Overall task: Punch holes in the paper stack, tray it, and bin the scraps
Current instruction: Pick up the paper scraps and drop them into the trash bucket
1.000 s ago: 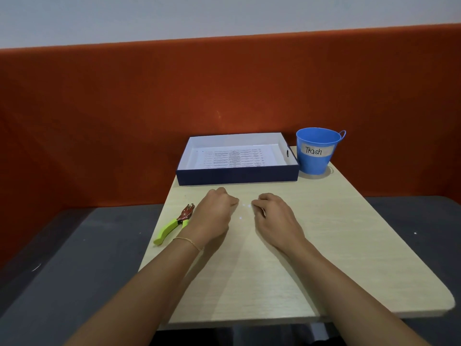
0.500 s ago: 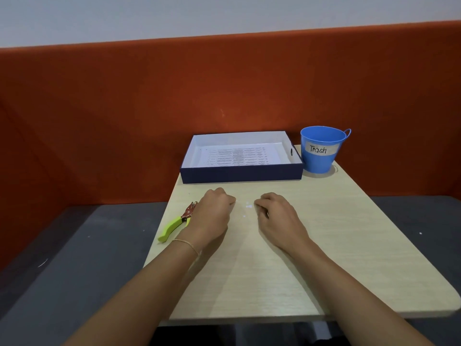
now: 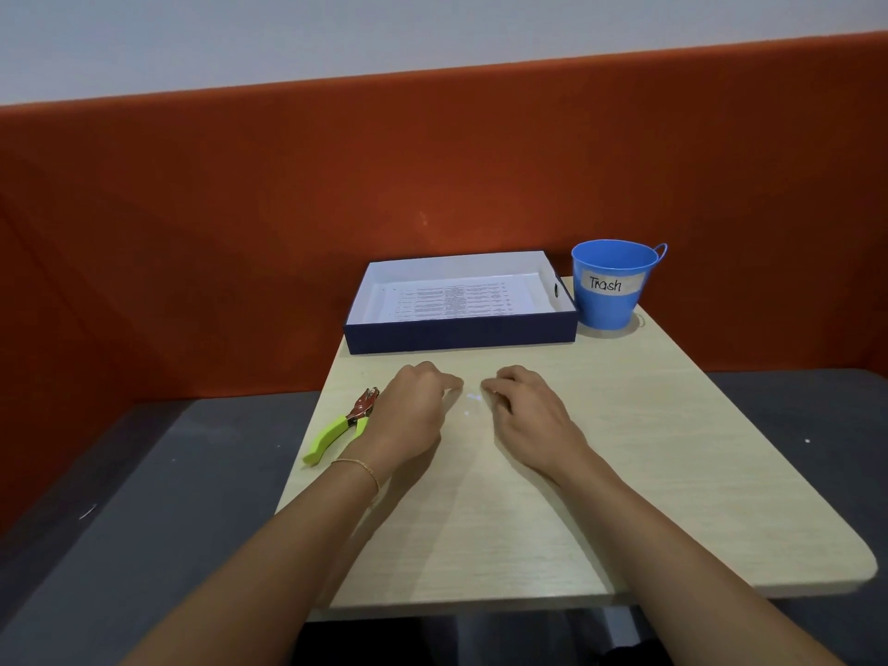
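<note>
A pale wooden table stands against an orange partition. At its far edge a dark blue tray holds the paper stack, lying flat inside. Just right of the tray sits a blue bucket labelled "Trash".

The likely trouble is in the carry. The bucket is well apart from the hands, past the tray's right corner, so loose bits could fall onto the table or into the tray on the way. A quick sweep might also scatter them, since they look tiny and light.

The left hand and right hand rest knuckles-up near the middle of the table, fingers curled, fingertips close together. Whether either hand pinches anything cannot be told.

A green-handled hole punch lies just beside the left wrist, untouched.

The scraps, a few faint white specks, lie on the table in the gap between the two sets of fingertips, just beside both.
</note>
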